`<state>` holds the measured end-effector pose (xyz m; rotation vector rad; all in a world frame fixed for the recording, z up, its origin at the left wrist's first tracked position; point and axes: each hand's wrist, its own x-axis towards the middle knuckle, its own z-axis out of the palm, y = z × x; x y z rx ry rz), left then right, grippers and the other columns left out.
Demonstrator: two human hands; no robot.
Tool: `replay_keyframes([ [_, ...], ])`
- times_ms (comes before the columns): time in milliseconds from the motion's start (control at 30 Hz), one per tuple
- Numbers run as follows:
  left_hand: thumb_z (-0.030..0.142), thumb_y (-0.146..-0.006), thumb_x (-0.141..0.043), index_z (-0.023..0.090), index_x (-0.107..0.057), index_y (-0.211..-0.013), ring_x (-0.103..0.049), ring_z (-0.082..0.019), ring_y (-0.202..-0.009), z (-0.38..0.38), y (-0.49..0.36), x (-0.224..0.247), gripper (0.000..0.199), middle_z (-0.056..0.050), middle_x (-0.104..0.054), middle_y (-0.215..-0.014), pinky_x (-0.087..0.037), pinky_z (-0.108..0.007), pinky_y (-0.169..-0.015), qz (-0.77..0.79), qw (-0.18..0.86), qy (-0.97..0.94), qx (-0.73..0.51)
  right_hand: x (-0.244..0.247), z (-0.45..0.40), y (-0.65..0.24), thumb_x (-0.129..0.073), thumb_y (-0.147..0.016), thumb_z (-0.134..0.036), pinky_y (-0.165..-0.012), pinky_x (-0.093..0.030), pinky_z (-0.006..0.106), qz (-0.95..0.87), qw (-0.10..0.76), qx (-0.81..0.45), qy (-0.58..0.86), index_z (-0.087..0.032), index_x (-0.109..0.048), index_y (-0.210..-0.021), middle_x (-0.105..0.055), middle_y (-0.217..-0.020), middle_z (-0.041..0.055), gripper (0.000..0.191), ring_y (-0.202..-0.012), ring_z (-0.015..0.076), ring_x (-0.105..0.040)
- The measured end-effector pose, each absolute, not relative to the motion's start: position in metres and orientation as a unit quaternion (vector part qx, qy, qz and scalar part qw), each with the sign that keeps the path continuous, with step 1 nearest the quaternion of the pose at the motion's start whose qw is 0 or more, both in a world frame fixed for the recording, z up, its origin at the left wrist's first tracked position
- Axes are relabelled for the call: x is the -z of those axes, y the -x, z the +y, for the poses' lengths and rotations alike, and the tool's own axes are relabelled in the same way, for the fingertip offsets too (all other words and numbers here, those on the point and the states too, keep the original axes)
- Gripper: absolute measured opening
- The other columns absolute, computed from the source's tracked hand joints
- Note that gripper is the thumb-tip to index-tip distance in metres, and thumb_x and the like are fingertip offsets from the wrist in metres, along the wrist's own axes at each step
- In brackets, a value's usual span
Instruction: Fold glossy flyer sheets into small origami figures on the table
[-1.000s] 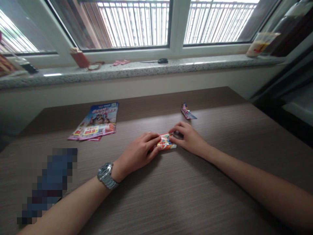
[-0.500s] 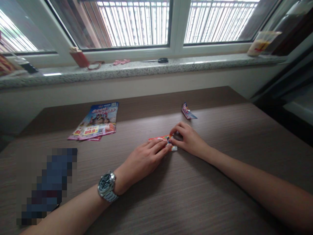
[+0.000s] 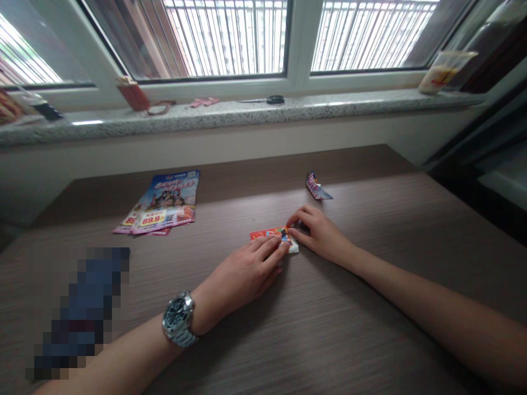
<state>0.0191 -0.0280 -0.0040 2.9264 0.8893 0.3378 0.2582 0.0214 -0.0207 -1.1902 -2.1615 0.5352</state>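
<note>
A small piece of printed paper, orange-red and white, apparently a folded flyer (image 3: pixel 259 234), lies on the table in front of me. My left hand (image 3: pixel 242 269), with a metal watch on its wrist, rests on it with fingers stretched out, covering its lower middle. At the paper's right edge, the thumb and forefinger of my right hand (image 3: pixel 316 233) are bent together on it in a pinch. Beyond my right hand stands another piece of folded printed paper (image 3: pixel 317 187), creased and partly upright.
Printed flyers (image 3: pixel 167 200) lie stacked at the back left of the table (image 3: pixel 354 334). A blurred-out dark blue object (image 3: pixel 86 302) lies beside my left forearm. On the stone windowsill (image 3: pixel 230 115) are scissors (image 3: pixel 274 100), a red object with a strap (image 3: pixel 135 96) and a plastic cup (image 3: pixel 442 74).
My left hand has drawn back slightly toward me, uncovering more of the paper's upper left part. My right hand has hardly moved at the paper's right edge.
</note>
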Motion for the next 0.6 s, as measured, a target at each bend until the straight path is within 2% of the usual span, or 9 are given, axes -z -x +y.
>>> replay_keyframes([
  [600,0.025,-0.105,-0.048,0.017,-0.043,-0.152,-0.051,-0.031,-0.140,-0.0268,-0.0181,0.0063,0.048,-0.016,-0.051,-0.151,-0.048,-0.048,-0.115,0.288,0.041,-0.949,-0.126,0.0228,0.0215,-0.2570,-0.071,-0.091,-0.014,-0.079,-0.047,0.032,-0.818,0.312,-0.190,0.445,-0.020,-0.068,-0.095,-0.060,-0.095,0.0037,0.008,-0.088,0.0186,-0.059],
])
